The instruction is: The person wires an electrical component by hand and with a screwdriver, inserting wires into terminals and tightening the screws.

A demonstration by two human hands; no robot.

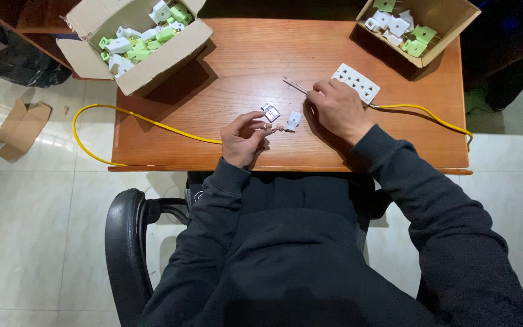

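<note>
On the wooden table [237, 66], between a far-left cardboard box [134, 42] and a far-right box [416, 27] of white and green plug parts, a yellow cable [152, 124] runs to the left hand [243, 138], which pinches its bared end beside two small white plug pieces [270, 111]. The right hand [338, 109] is curled shut on a thin tool [295, 85] by the white socket strip [356, 82]. Steadying the wire end close to the near piece looks wisest; the tiny metal parts at the fingertips are too small to make out.
</note>
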